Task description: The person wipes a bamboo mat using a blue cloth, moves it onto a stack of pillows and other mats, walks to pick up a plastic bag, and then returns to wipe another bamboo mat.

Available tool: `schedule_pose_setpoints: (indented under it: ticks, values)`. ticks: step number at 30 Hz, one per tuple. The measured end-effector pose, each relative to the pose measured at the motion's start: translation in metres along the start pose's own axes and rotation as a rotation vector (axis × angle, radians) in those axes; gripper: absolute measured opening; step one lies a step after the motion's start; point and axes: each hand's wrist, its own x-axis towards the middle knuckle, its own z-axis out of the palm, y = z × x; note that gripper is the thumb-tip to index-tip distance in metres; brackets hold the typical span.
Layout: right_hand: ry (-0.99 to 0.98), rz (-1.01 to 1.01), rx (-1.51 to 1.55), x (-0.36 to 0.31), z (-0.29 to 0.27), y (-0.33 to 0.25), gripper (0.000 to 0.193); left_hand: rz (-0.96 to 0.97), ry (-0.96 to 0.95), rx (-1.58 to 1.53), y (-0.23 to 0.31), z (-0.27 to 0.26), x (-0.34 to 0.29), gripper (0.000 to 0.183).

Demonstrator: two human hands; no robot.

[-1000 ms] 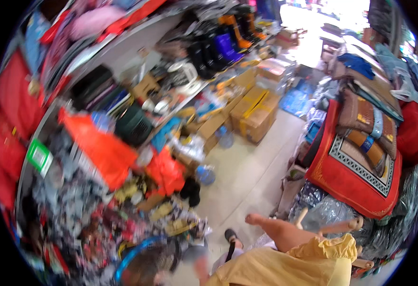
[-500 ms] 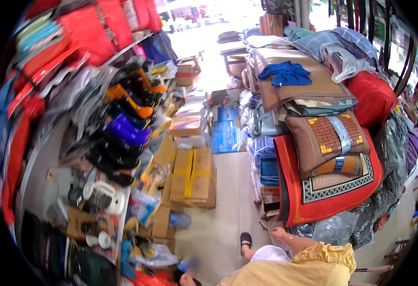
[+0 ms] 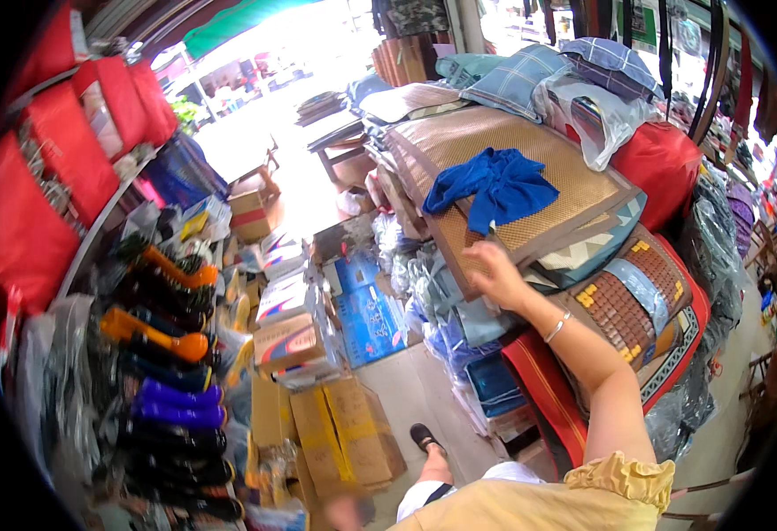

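Observation:
My right hand (image 3: 497,277) reaches over the stack with fingers apart and nothing in them, near the front edge of a tan woven mat (image 3: 530,190). Just beyond the fingertips a crumpled blue cloth (image 3: 494,188) lies on that mat; I see a small gap between them. Below my forearm is a brown pillow with a beaded panel (image 3: 641,288), resting on a red patterned mat (image 3: 548,389). My left hand (image 3: 346,511) shows at the bottom edge beside a taped cardboard box (image 3: 340,434); motion smears it, so its fingers cannot be made out.
Along the left stand rows of rubber boots (image 3: 176,403) and red packaged bundles (image 3: 65,150). Cartons (image 3: 286,332) and a flat blue package (image 3: 366,310) lie along the aisle. Plaid pillows (image 3: 517,84), a white plastic bag (image 3: 592,115) and a red bundle (image 3: 658,168) crowd the stack's far side.
My right hand has risen from beside my body and stretched forward to the stack near the blue cloth. My view has moved nearer the stack and turned right. The left hand is blurred.

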Motion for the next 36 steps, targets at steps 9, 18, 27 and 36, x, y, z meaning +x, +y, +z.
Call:
schedule_pose_setpoints:
  ticks: [9,18,27,36]
  values:
    - [0.267,0.555,-0.497,0.137,0.000,0.101,0.068,0.091,-0.395,0.075,0.157,0.233,0.287,0.016]
    - [0.166,1.126,-0.542,0.269,0.019,0.203,0.108,0.082,-0.779,-0.052,0.212,0.471,0.366,0.014]
    - [0.036,0.539,-0.390,0.321,0.058,0.281,0.066,0.313,-0.938,0.078,0.284,0.665,0.426,0.011]
    - [0.500,1.217,-0.825,0.138,-0.111,0.266,0.058,0.906,-1.450,0.173,0.378,0.958,0.405,0.025]
